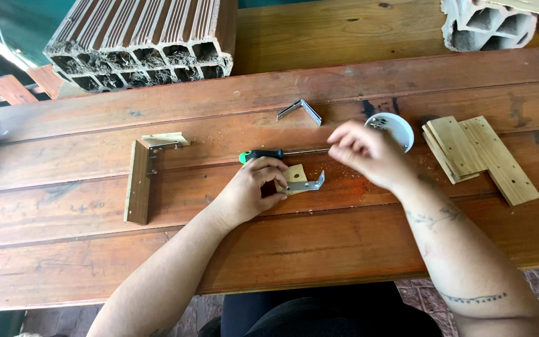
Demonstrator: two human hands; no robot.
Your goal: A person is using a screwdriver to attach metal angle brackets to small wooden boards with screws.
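Observation:
My left hand point(252, 189) presses on a small square wooden piece point(295, 175) with a metal angle bracket point(309, 185) lying against it, on the wooden table point(63, 212). My right hand point(368, 153) hovers blurred just right of that, fingers pinched together; whether it holds something small I cannot tell. A screwdriver point(268, 153) with a black and green handle lies just behind my left hand, its shaft pointing toward my right hand. A white round lid point(399, 126) with small hardware sits behind my right hand.
A joined wooden L-shaped assembly point(138, 181) with a bracket lies to the left. A spare angle bracket point(301, 110) rests further back. Stacked wooden slats point(478, 153) lie at the right. Hollow clay bricks point(141, 43) and a grey block point(488, 25) stand at the back.

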